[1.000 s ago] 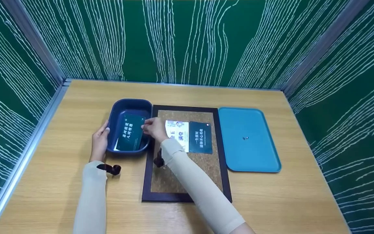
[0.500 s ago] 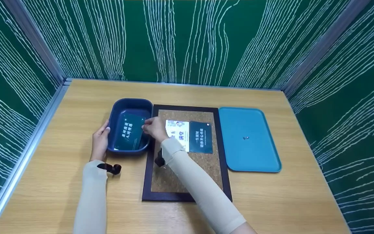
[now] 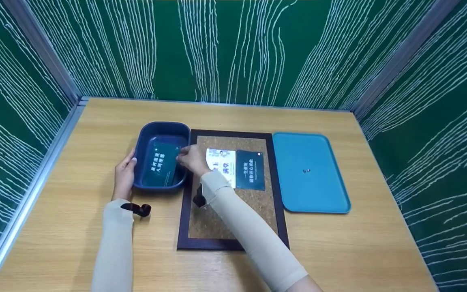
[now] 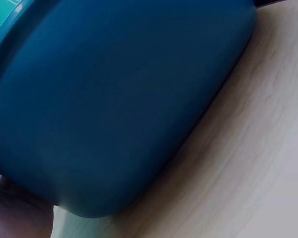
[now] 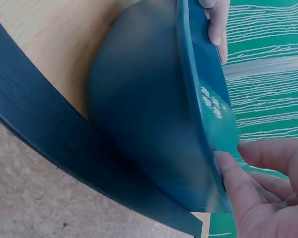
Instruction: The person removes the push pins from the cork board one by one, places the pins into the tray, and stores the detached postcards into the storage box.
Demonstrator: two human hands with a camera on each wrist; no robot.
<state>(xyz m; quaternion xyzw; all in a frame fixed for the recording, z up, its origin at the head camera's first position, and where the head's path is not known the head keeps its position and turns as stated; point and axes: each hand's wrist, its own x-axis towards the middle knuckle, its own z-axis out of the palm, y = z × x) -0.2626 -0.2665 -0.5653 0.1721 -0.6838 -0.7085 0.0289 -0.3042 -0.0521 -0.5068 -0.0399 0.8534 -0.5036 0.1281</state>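
Note:
A dark blue basin (image 3: 161, 129) stands at the left side of a framed cork board (image 3: 233, 211). My left hand (image 3: 124, 176) holds the basin's left side, thumb at the rim; in the left wrist view the basin's outer wall fills most of the picture. Inside the basin lies a dark green card (image 3: 161, 164) with white lettering. My right hand (image 3: 195, 159) reaches over the basin's right rim and pinches the card's right edge between thumb and finger. On the board a white card (image 3: 227, 168), partly behind the right sleeve, sits beside another green card (image 3: 250, 170).
Right of the board lies a flat light blue tray (image 3: 310, 190) with a few tiny shiny pieces (image 3: 306, 170) in its middle. Small round pins show at the tops of the board's cards. Green walls with white lines enclose the wooden table (image 3: 359, 251).
A white sliver seen a second ago at the lower left of the green card in the basin no longer shows. Both hands keep nearly the same place.

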